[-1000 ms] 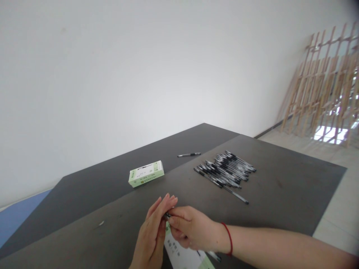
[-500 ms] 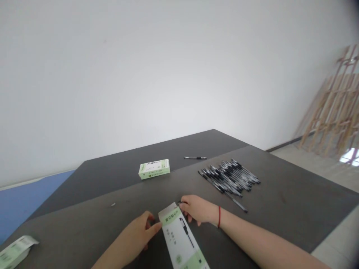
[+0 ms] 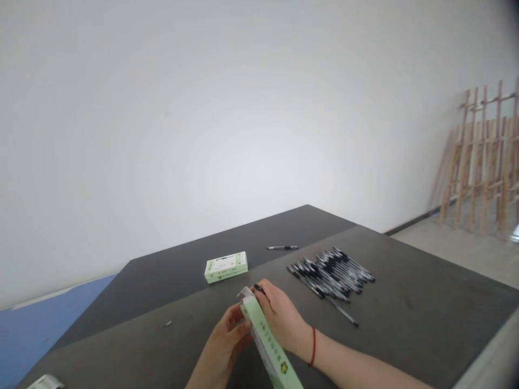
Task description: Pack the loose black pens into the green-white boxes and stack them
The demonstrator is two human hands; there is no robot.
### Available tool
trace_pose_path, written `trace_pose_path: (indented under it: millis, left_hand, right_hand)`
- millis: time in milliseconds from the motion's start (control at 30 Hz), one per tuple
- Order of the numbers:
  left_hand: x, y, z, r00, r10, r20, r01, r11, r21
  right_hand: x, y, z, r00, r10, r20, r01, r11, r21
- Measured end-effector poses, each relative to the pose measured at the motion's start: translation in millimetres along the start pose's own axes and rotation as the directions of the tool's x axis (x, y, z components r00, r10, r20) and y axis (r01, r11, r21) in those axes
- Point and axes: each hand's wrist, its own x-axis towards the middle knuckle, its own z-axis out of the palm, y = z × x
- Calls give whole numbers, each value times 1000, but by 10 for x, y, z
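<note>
A long green-and-white pen box [image 3: 271, 346] is tipped onto its side between my hands, its open flap at the far end. My left hand [image 3: 229, 337] is closed round the box's left side near that end, thumb on the edge. My right hand [image 3: 281, 316] is closed along the right side of the box, and the dark end of a pen [image 3: 259, 289] sticks out at its fingertips. The rest of that pen is hidden. To the right, a pile of clear pens with black caps [image 3: 332, 270] lies on the dark table [image 3: 389, 335].
A closed pen box [image 3: 226, 267] lies farther back, with a single pen [image 3: 283, 248] to its right. One pen [image 3: 343, 312] lies in front of the pile. Part of another box [image 3: 46, 382] shows at the lower left. Wooden easels [image 3: 482, 167] lean on the right.
My left hand has taken hold of the box. The box has turned from its printed face onto a narrow green side, and my right hand has closed in against it. The view has tilted up.
</note>
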Motion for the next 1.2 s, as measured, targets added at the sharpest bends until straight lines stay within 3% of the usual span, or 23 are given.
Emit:
trace_pose_path:
  millis: [133, 267, 333, 433, 500, 567, 733, 967, 1200]
  left_hand:
    - [-12, 74, 132, 997, 30, 74, -22, 994, -103]
    - [-32, 171, 128, 991, 128, 29, -124, 986, -113]
    - [-40, 215, 83, 982, 187, -12, -188, 979, -80]
    - [-49, 229, 32, 964, 258, -69, -258, 966, 7]
    - [-53, 194, 32, 955, 284, -87, -280, 959, 54]
    - [-57, 136, 49, 956, 283, -80, -277, 958, 79]
    - [-83, -10, 53, 949, 306, -78, -289, 941, 173]
    - [-77, -59, 59, 929, 359, -90, -333, 917, 221]
    - [-81, 88, 203, 903, 415, -112, -367, 880, 302]
  right_hand:
    - [-4, 40, 19, 996, -75, -38, 77, 996, 54]
    - [17, -33, -175, 970, -196, -146, 221, 959, 179]
    - [-5, -146, -368, 920, -271, -285, 329, 927, 179]
    - [-122, -376, -646, 793, -429, -433, 476, 879, 0]
    - [-220, -539, -749, 758, -510, -407, 539, 841, -52]
    - [-276, -688, -776, 764, -554, -330, 577, 816, -33]
    - [-140, -922, -738, 747, -649, -144, 653, 757, -27]
    - [50, -872, -676, 696, -716, 65, 712, 675, -195]
    - [88, -889, -797, 713, -687, 140, 692, 656, -301]
